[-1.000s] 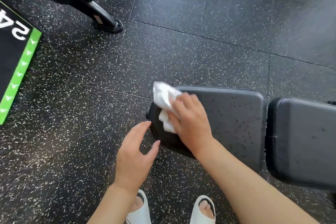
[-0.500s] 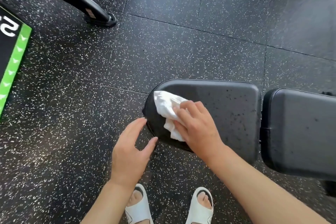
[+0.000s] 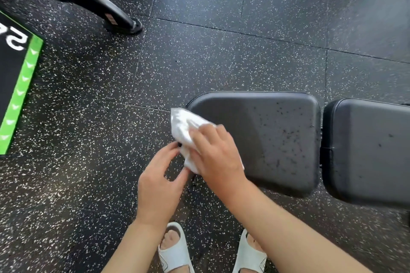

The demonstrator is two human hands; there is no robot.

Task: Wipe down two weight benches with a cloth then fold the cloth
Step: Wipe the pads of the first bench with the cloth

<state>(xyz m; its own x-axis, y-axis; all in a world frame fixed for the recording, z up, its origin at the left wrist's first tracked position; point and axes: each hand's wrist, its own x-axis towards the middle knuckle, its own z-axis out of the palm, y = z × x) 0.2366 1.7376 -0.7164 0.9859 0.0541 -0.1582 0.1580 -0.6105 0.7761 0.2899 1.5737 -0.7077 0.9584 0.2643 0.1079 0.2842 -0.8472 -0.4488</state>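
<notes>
Right grip (image 3: pixel 216 157) pressing the white cloth (image 3: pixel 185 131) flat against the narrow end of the bench (image 3: pixel 266 139), fingers laid nearly straight over it. Most of the cloth bunched ahead of those fingertips and spilling past the bench's end; a smaller fold tucked under the palm. Left grip (image 3: pixel 158 182) just off the bench's end, fingers and thumb apart and loosely curved, fingertips at the cloth's lower edge; contact cannot be told. Speckled black rubber floor (image 3: pixel 199 62) beneath the bench. Second dark pad (image 3: pixel 368 150) just beside the bench's wide end, a thin gap between. Green-edged mat (image 3: pixel 22 86) well apart from the bench. White sandals (image 3: pixel 175 250) near the bench's closer side.
</notes>
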